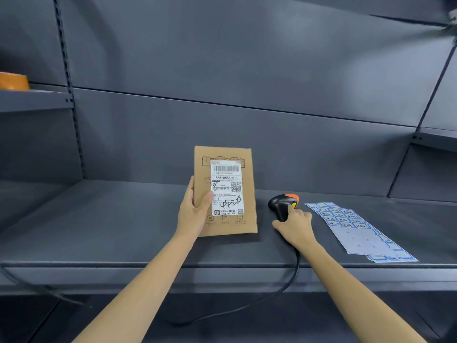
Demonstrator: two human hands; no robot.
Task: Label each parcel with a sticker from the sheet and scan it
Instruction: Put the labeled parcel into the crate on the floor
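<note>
Parcel (225, 191) upright, gripped by left hand (195, 209); right hand (295, 227) grips scanner (283, 205) beside it.

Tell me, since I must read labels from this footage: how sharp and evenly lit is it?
Head view: the parcel label prints are legible centrally; the sticker sheet text is blurry; wide-angle bending bows the shelf lines; soft glare patches brighten the back panel; corners are smeared.

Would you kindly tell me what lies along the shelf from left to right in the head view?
Left hand gripping the upright brown cardboard parcel with the white shipping label → black handheld scanner with an orange tip, held by the right hand → blue-and-white sticker sheet lying flat.
</note>
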